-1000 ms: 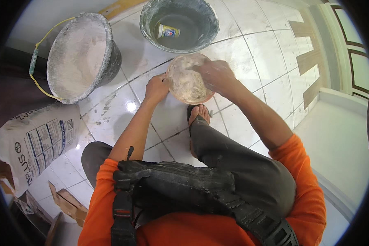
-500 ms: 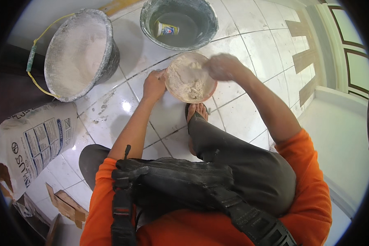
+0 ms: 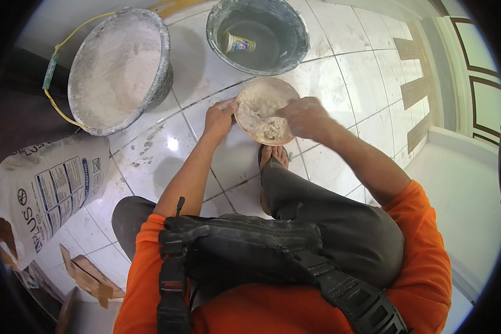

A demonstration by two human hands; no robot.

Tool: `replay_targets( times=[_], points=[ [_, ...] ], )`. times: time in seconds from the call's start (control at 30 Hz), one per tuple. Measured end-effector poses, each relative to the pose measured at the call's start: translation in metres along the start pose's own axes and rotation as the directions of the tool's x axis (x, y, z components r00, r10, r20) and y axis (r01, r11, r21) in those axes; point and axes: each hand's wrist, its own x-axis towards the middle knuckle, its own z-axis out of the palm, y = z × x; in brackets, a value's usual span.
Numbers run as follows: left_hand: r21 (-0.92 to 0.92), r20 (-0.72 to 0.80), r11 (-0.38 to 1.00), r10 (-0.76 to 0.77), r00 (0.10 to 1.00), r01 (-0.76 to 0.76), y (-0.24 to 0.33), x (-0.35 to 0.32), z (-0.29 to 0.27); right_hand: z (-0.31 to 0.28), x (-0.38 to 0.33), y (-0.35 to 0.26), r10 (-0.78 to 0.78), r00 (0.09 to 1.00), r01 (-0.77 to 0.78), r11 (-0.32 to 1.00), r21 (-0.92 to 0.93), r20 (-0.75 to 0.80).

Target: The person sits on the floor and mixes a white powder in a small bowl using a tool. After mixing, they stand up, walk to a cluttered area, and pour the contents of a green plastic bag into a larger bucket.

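The left hand [image 3: 220,118] clamps its grip on the left rim of a small round bowl [image 3: 254,100] of pale paste, which sits on the white tiled floor [image 3: 339,67] just ahead of the person's sandalled foot [image 3: 273,157]. The right hand [image 3: 301,116] reaches over the bowl's right rim with its grip closed around a thin tool whose end dips into the paste; the tool itself is too blurred to name.

Just beyond the bowl stands a grey bucket [image 3: 295,33] holding murky water and a small can with a blue-and-yellow label [image 3: 238,43]. To the left, well apart from the bowl, a larger bucket [image 3: 117,67] crusted with white powder leans on its side, its yellow handle [image 3: 58,106] hanging toward the dark edge of the floor.

Open tile lies to the right, up to the white door frame [image 3: 456,83]. At the lower left a white printed sack [image 3: 44,189] with dark lettering and a box-shaped diagram lies by wood scraps [image 3: 86,275].
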Motion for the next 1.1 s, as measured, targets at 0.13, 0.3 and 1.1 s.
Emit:
replay_targets(
  times=[0.13,0.3,1.1],
  points=[
    [-0.087,0.088,0.994,-0.056,0.995,0.064,-0.008,0.007,-0.007,-0.031,-0.023,0.000,0.135,0.990,-0.130,0.980,0.153,-0.027],
    [-0.050,0.129,0.996,-0.069,0.989,0.076,-0.010,0.014,-0.003,0.036,-0.009,-0.042,-0.168,0.922,0.106,0.976,-0.190,-0.348],
    [0.446,0.112,0.836,0.300,0.947,-0.318,-0.023,0.016,-0.011,0.040,-0.046,-0.006,0.175,0.952,-0.304,0.497,0.813,0.250]
  ],
)
